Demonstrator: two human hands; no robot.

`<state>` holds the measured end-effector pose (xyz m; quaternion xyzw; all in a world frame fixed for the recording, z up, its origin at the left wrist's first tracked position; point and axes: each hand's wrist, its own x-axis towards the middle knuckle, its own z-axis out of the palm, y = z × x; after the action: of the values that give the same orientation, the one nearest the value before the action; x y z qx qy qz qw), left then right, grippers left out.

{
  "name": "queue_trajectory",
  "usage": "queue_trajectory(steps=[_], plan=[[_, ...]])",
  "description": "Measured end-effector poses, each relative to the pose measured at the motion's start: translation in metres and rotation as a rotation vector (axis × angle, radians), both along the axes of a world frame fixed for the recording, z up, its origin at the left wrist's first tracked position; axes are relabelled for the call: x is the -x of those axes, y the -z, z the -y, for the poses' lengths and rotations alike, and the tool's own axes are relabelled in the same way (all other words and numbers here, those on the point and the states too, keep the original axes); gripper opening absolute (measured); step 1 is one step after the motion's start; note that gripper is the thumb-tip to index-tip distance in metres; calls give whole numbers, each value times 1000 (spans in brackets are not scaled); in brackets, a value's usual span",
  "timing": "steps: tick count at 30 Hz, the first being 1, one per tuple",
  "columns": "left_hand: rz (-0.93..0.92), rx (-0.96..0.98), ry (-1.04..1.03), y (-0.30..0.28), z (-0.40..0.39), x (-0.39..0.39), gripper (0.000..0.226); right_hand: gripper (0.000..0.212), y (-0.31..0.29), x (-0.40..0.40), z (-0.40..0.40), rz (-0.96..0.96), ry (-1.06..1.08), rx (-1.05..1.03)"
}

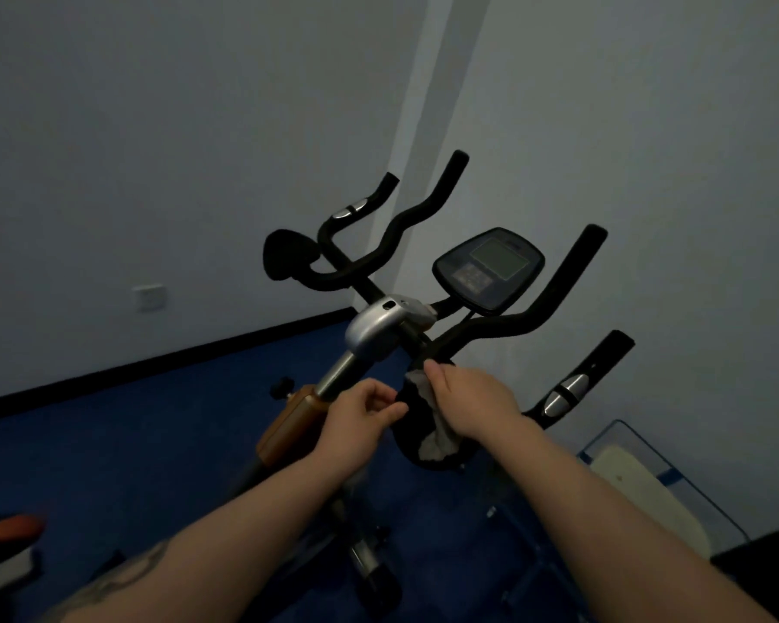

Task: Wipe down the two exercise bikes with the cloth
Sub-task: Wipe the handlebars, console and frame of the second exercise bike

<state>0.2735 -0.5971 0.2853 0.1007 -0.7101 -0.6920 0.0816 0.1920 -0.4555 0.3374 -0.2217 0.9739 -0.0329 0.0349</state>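
An exercise bike (pixel 374 335) with black handlebars, a silver stem and an orange frame fills the middle of the view. Its console (pixel 489 267) faces me. My right hand (pixel 473 400) grips a light grey cloth (pixel 437 436) against the black round pad at the near end of the handlebar. My left hand (pixel 360 415) is just left of that pad, fingers curled, its fingertips pinching at the pad's edge or the cloth; I cannot tell which. An orange part of a second bike (pixel 5 532) shows at the lower left edge.
The floor (pixel 109 451) is blue carpet, with grey walls meeting in a corner behind the bike. A wall socket (pixel 148 298) sits on the left wall. A clear box with a pale object inside (pixel 648 483) stands at the lower right.
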Motion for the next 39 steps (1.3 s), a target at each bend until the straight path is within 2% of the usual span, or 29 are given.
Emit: queue_trajectory(steps=[4, 6, 8, 10, 11, 13, 14, 17, 19, 22, 24, 25, 28, 30, 32, 34, 36, 39], plan=[[13, -77, -72, 3, -8, -6, 10, 46, -1, -3, 5, -22, -86, 216], [30, -80, -67, 3, -7, -6, 11, 40, 4, -5, -5, 19, -127, 242], [39, -60, -43, 2, -4, -5, 10, 42, -3, -1, -11, 86, -132, 158], [27, -52, -29, 0, -3, -5, 9, 48, -16, 6, 4, 75, -121, 44], [23, -52, -32, 0, -3, -5, 9, 43, -20, 7, 14, 51, -158, -12], [21, -51, -57, 2, -5, -7, 10, 25, -18, 0, 26, -12, -243, 21], [27, -52, -68, 3, -6, -8, 11, 24, -14, -2, 24, -16, -260, 49], [60, -66, -42, 3, -2, -10, 9, 36, -12, 1, -2, 112, -228, 167], [68, -57, -7, 2, 0, -11, 7, 44, -19, 10, 0, 149, -196, 57], [69, -57, -8, 2, -2, -12, 10, 43, -24, 9, 30, 39, -327, -165], [66, -77, -24, 3, -7, -14, 11, 43, -20, 2, 33, -42, -373, -131], [67, -99, -22, 4, -7, -15, 9, 42, -17, 2, 26, -31, -372, -68], [79, -142, -2, 4, -3, -16, 13, 44, -17, 10, -6, 163, -273, 132], [76, -138, 25, 5, 0, -16, 13, 50, -21, 13, -5, 211, -217, 99], [67, -149, 32, 7, -2, -15, 6, 53, -19, 12, 11, 143, -235, -19], [64, -160, 18, 10, -5, -16, 9, 54, -13, 3, 25, 14, -250, -65], [64, -163, 26, 12, -5, -15, 9, 55, -9, 0, 22, -26, -210, 7], [68, -125, 65, 9, 3, -13, 6, 54, -6, -6, 11, 9, -80, 107]])
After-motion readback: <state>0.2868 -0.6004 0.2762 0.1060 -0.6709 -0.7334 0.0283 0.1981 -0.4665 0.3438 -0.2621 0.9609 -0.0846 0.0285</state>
